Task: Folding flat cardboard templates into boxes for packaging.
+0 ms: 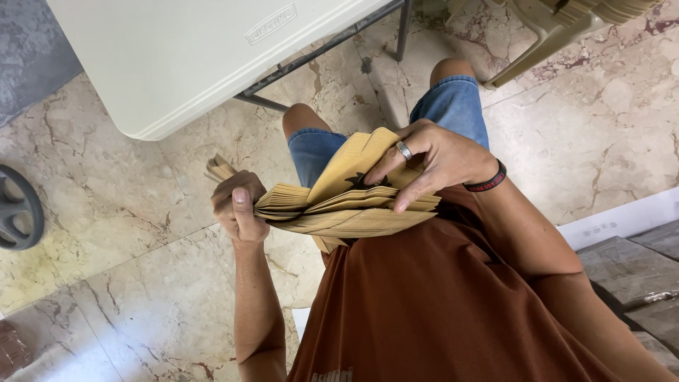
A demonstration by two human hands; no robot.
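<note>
This is looking like a makeshift packing or sorting room rather than a fitted office or a lived-in home. A white plastic folding table (191, 56) on grey metal legs is standing over a polished beige marble floor (120, 212) with brown veining. A cream plastic chair (544, 35) is sitting at the top right, carrying a stack of tan paper goods (622, 8). A thick stack of brown paper envelopes (346, 201) is being held over the person's lap, showing bulk paper handling. Grey wrapped bundles (629, 269) are lying at the right beside a white box edge (615, 221), and a dark wheel-like object (18, 209) is resting at the left.
</note>
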